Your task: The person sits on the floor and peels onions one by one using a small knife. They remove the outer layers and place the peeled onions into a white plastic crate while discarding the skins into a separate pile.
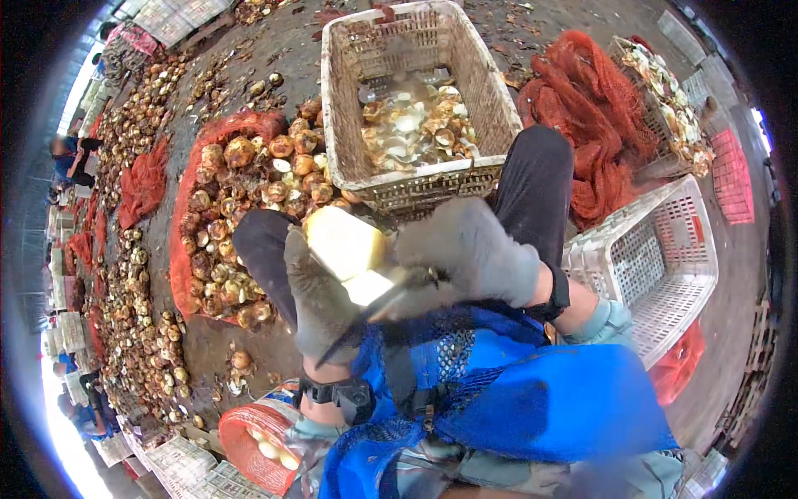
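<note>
My left hand (321,299), in a dirty grey glove, holds a pale peeled onion (343,240) between my knees. Below the onion shows a very bright white patch, too overexposed to tell whether it is a cut face. My right hand (467,256), also gloved and blurred, is closed around a knife whose dark blade (374,312) slants down to the left, close under the onion. Just beyond my hands stands a dirty white plastic crate (492,93) with onion skins and cut ends (408,125) in it. A blue apron (548,399) covers my lap.
Unpeeled onions (215,231) lie on red mesh to the left. Beside my left forearm, a red mesh-lined container (249,430) holds pale peeled onions. At right are crumpled red netting (586,118), a tilted white crate (661,268) and a crate of peelings (667,93). Other people (75,156) sit far left.
</note>
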